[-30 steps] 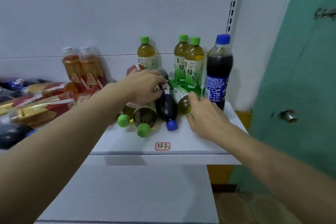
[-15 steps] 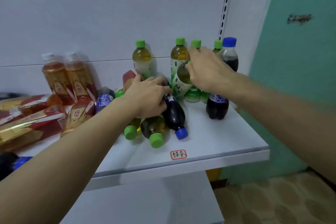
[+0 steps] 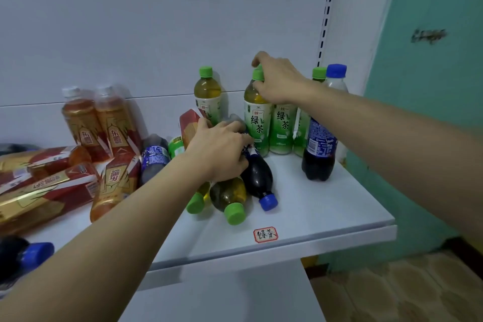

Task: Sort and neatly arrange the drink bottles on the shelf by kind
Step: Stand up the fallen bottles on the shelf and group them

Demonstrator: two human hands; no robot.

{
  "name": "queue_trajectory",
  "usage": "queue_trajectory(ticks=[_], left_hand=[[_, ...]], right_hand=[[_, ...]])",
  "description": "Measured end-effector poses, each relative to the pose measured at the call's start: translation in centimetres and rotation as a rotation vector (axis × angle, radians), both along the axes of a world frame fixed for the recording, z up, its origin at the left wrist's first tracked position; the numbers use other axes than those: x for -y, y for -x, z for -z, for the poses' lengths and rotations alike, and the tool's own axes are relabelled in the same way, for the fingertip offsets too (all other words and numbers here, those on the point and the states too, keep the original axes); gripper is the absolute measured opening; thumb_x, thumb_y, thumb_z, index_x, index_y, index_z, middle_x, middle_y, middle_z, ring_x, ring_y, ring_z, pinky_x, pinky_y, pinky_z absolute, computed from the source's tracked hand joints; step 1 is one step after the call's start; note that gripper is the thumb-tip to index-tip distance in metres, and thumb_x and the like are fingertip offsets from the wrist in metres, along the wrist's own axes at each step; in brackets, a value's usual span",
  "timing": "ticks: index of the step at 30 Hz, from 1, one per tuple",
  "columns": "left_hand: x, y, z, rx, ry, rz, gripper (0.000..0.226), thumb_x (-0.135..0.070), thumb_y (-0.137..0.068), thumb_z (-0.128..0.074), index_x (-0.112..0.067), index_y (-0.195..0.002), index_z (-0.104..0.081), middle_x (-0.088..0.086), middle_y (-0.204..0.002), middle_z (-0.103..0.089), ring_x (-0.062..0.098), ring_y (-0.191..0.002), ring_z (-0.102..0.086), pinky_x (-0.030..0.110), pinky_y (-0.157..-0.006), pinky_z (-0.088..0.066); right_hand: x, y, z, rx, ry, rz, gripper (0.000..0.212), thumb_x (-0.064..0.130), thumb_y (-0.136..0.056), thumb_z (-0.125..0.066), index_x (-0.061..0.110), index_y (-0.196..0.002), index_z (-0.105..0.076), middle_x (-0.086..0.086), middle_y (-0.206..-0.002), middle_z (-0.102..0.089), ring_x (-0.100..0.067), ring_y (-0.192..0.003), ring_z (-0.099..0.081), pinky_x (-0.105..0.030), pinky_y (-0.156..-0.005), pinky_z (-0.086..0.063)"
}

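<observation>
Stood upright now, a green tea bottle (image 3: 257,117) is pinched at its cap by the right hand (image 3: 278,78), while the left hand (image 3: 220,150) clutches a lying cola bottle (image 3: 257,175) whose removal could roll neighbours off the shelf (image 3: 339,206).

Shelving bay against pale wall.
Grey-white back panel (image 3: 130,21); slotted metal upright (image 3: 328,8) at right; pale shelf board (image 3: 339,206) with a lower shelf (image 3: 222,295) beneath; teal wall (image 3: 431,112), scuffed, to the right; patterned beige floor (image 3: 405,293) below. Even, dim light.
</observation>
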State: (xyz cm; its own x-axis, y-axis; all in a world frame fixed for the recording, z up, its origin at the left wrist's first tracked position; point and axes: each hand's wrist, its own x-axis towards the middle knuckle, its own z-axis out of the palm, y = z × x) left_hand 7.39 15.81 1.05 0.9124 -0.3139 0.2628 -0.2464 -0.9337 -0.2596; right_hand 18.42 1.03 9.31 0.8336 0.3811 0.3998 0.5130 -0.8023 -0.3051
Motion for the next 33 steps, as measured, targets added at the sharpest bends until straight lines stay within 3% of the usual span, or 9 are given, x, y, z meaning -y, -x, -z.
queue_trajectory(ticks=[3, 5, 7, 10, 13, 16, 19, 23, 33], left_hand=[[-0.1, 0.2, -0.1, 0.007, 0.025, 0.012, 0.052, -0.049, -0.090, -0.052, -0.040, -0.142, -0.055, -0.007, -0.150, -0.049, 0.021, -0.132, -0.050, 0.048, -0.092, -0.033], [-0.2, 0.5, -0.1, 0.024, 0.061, 0.010, 0.048, -0.047, -0.089, -0.051, -0.038, -0.135, -0.060, -0.009, -0.146, -0.053, 0.021, -0.125, -0.056, 0.046, -0.090, -0.033], [-0.2, 0.8, -0.2, 0.074, 0.138, 0.006, 0.037, -0.041, -0.089, -0.051, -0.031, -0.121, -0.067, -0.006, -0.130, -0.062, 0.024, -0.111, -0.062, 0.043, -0.087, -0.037], [-0.5, 1.8, -0.1, 0.185, 0.334, 0.003, 0.028, -0.034, -0.090, -0.051, -0.022, -0.106, -0.071, -0.001, -0.101, -0.066, 0.025, -0.093, -0.064, 0.044, -0.081, -0.051], [-1.8, 2.9, 0.9, 0.227, 0.490, 0.008, 0.034, -0.036, -0.085, -0.049, -0.017, -0.097, -0.074, 0.002, -0.099, -0.067, 0.024, -0.095, -0.062, 0.047, -0.086, -0.052], [-3.0, 3.4, 2.2, 0.205, 0.519, 0.029, 0.032, -0.036, -0.085, -0.056, -0.017, -0.098, -0.077, 0.002, -0.121, -0.067, 0.023, -0.120, -0.058, 0.050, -0.108, -0.043], [-3.5, 3.6, 3.1, 0.281, 0.697, 0.027, 0.023, -0.025, -0.085, -0.071, -0.014, -0.104, -0.077, 0.005, -0.134, -0.060, 0.023, -0.130, -0.051, 0.034, -0.111, -0.037], [-3.2, 3.7, 4.5, 0.291, 0.785, -0.034, 0.040, -0.029, -0.081, -0.081, -0.020, -0.119, -0.070, 0.003, -0.144, -0.052, 0.024, -0.145, -0.035, 0.040, -0.120, -0.026], [-3.2, 3.6, 5.3, 0.311, 0.847, -0.031, 0.044, -0.034, -0.081, -0.079, -0.025, -0.122, -0.067, -0.004, -0.148, -0.049, 0.018, -0.149, -0.028, 0.033, -0.111, -0.026]], right_hand=[[1.4, 2.8, 2.0, 0.125, -0.156, -0.025, 0.048, 0.017, -0.095, -0.060, 0.022, -0.138, -0.039, -0.008, -0.118, -0.049, -0.022, -0.095, -0.052, -0.037, -0.081, -0.044], [2.4, 5.4, 4.5, 0.225, -0.223, -0.085, 0.033, 0.015, -0.092, -0.060, 0.017, -0.122, -0.047, -0.004, -0.107, -0.053, -0.021, -0.093, -0.052, -0.039, -0.081, -0.047], [3.5, 8.0, 7.5, 0.190, -0.268, -0.133, 0.019, 0.018, -0.091, -0.062, 0.015, -0.105, -0.049, -0.001, -0.094, -0.055, -0.021, -0.085, -0.054, -0.045, -0.077, -0.050], [5.0, 11.4, 11.9, 0.020, -0.225, -0.101, 0.030, 0.046, -0.090, -0.063, 0.027, -0.098, -0.041, 0.008, -0.091, -0.053, -0.016, -0.082, -0.056, -0.043, -0.070, -0.052], [5.5, 13.3, 15.1, -0.157, -0.105, -0.071, 0.055, 0.075, -0.075, -0.059, 0.036, -0.102, -0.031, 0.013, -0.092, -0.054, -0.012, -0.079, -0.058, -0.036, -0.061, -0.045], [5.1, 13.7, 16.4, -0.184, -0.116, -0.091, 0.059, 0.060, -0.076, -0.070, 0.038, -0.110, -0.027, 0.008, -0.081, -0.062, -0.017, -0.071, -0.061, -0.034, -0.053, -0.038], [4.8, 13.5, 16.3, -0.141, -0.160, -0.119, 0.057, 0.042, -0.078, -0.072, 0.038, -0.115, -0.029, 0.008, -0.073, -0.058, -0.022, -0.068, -0.060, -0.034, -0.051, -0.035], [5.0, 13.5, 15.9, -0.122, -0.242, -0.162, 0.056, 0.037, -0.077, -0.072, 0.040, -0.114, -0.031, 0.011, -0.068, -0.054, -0.011, -0.062, -0.058, -0.028, -0.051, -0.037], [4.2, 12.4, 9.4, 0.222, -0.305, -0.229, 0.016, 0.028, -0.090, -0.066, 0.024, -0.098, -0.052, 0.017, -0.070, -0.051, 0.001, -0.057, -0.053, -0.009, -0.054, -0.036]])
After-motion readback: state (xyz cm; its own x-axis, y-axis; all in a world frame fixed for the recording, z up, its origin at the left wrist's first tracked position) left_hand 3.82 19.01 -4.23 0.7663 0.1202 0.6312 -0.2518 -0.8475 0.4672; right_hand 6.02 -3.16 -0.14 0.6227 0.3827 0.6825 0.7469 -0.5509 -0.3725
